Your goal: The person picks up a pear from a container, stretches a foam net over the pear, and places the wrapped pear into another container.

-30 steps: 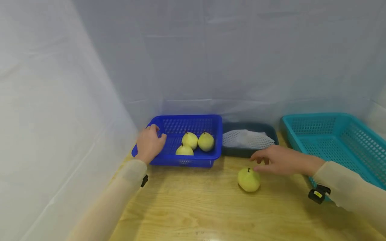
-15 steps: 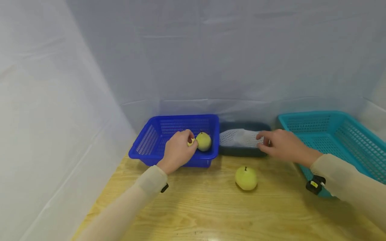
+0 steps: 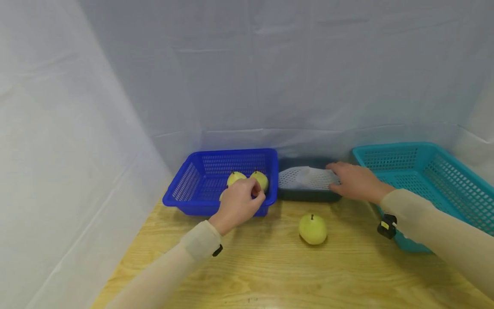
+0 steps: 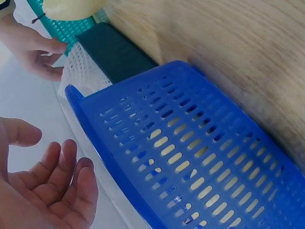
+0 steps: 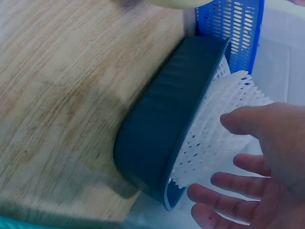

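Over the front right of the blue basket (image 3: 198, 209), my left hand (image 3: 239, 201) hovers with loosely bent fingers and holds nothing. Yellow-green pears lie in that basket; one pear (image 3: 236, 176) shows behind the hand, another pear (image 3: 260, 179) beside it, and a third is mostly covered. My right hand (image 3: 356, 182) reaches to the right end of the white foam nets (image 3: 306, 178) in the dark green tray (image 3: 308, 196). In the right wrist view its thumb overlaps a foam net (image 5: 214, 131), fingers spread apart. A single pear (image 3: 313, 229) stands stem-up on the table.
A larger teal basket (image 3: 397, 146) stands at the right, under the right forearm. White sheeting (image 3: 251, 77) rises behind the baskets and along the left. The wooden table (image 3: 278, 274) extends toward the front.
My left hand has moved right, from the blue basket's left end to above its front right. My right hand has left the table pear and gone up and back to the foam nets.
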### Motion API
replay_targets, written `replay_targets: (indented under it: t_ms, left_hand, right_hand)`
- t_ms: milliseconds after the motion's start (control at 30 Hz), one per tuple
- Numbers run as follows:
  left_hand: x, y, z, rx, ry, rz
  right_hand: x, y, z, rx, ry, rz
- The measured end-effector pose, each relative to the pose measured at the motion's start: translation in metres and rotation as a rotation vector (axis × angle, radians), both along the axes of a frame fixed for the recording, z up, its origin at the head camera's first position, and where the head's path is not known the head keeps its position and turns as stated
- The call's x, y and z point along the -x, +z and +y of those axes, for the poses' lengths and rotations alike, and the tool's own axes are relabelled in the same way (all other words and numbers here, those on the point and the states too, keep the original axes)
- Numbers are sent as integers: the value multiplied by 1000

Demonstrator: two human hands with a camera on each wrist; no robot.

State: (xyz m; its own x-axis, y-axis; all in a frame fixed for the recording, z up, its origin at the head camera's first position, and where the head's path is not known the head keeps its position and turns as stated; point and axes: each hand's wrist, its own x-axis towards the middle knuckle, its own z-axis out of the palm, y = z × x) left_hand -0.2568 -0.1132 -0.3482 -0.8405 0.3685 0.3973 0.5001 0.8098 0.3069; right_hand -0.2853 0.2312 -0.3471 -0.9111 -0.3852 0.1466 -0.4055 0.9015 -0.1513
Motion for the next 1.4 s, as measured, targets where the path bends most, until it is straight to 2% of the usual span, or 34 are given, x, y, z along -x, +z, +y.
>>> replay_targets:
  t_ms: [200, 300, 667, 867, 1100, 1233, 1300, 1400]
  left_hand:
    - [-2, -1, 0, 6, -19, -4]
    - [-3, -1, -1, 11, -21, -3]
    - [-6, -5, 1, -2, -42, -12]
    - [-6, -7, 5, -7, -58, -7]
    - [-11, -2, 17, -78, -110, 11]
    - [-16, 4, 29, -153, -186, -68]
    - [-18, 6, 35, -208, -226, -138]
    - [-20, 9, 44, -322, -277, -284]
  right_hand:
    - [4, -2, -4, 13, 20, -14]
    - [5, -2, -5, 39, 31, 13]
    - [4, 7, -3, 126, 4, 263]
    - [-9, 17, -6, 218, -5, 306]
    - [-36, 29, -19, 331, 31, 280]
    - [-50, 34, -28, 361, 69, 305]
    - [-56, 35, -32, 374, 98, 330]
    - [-64, 35, -38, 389, 160, 377]
